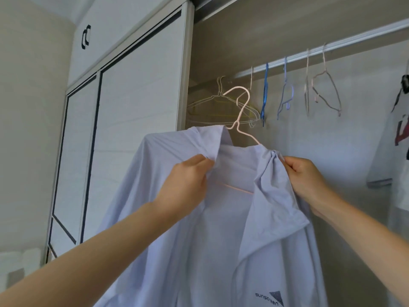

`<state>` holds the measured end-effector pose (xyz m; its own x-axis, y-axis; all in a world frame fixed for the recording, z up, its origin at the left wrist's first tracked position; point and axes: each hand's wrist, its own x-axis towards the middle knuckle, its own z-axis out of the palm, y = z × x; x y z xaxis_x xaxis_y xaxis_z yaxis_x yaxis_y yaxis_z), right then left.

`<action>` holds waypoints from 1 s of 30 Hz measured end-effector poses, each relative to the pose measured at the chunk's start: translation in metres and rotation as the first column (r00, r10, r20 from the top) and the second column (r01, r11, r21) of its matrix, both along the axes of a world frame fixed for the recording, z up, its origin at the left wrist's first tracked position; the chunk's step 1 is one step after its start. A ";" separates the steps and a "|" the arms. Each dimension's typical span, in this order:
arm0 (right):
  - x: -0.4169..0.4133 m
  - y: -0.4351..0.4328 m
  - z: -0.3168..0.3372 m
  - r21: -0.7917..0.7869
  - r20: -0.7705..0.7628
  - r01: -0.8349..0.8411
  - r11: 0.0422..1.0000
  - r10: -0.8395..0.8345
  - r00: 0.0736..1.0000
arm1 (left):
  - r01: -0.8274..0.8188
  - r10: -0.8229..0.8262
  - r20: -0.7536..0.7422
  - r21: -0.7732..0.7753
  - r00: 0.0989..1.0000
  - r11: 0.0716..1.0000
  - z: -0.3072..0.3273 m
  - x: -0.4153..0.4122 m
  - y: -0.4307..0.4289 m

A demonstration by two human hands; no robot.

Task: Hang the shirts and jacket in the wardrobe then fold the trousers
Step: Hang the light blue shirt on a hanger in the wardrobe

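Head view: a pale lilac jacket (199, 240) sits on a pink wire hanger (240, 111), held up before the open wardrobe (141, 85). The hook is free in the air below the rail (332, 46), right in front of a cluster of empty hangers (221, 105). The left hand (186, 185) pinches the collar edge on its side and the right hand (305, 178) grips bunched cloth at the other shoulder. The hands are apart, with the jacket between them and draping below. Neither hand seems to hold the wire itself, so the hanger could tip or slide out of the neck. The bunched shoulder looks poorly seated and may slip off. On the lift, the hook could snag those empty hangers.
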<state>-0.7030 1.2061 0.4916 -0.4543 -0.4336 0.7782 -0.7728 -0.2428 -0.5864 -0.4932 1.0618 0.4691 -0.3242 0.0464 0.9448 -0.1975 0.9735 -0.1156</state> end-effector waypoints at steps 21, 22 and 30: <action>-0.018 0.056 0.023 -0.030 -0.161 0.088 0.996 -0.091 0.983 | 0.029 -0.021 -0.068 0.128 0.997 0.991 0.070 -0.023 -0.044; -0.018 0.062 0.024 -0.022 -0.168 0.099 0.995 -0.102 0.980 | 0.069 -0.061 -0.068 0.123 0.996 0.990 0.072 -0.028 -0.043; -0.020 0.119 0.024 0.143 -0.068 0.122 0.982 -0.113 0.991 | 0.203 -0.189 -0.100 0.162 0.977 0.966 0.074 -0.067 -0.044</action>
<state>-0.7228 1.3251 0.5155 -0.4640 -0.4914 0.7371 -0.8251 -0.0632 -0.5615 -0.5604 1.0182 0.5432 -0.2453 -0.0622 0.9675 -0.0031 0.9980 0.0634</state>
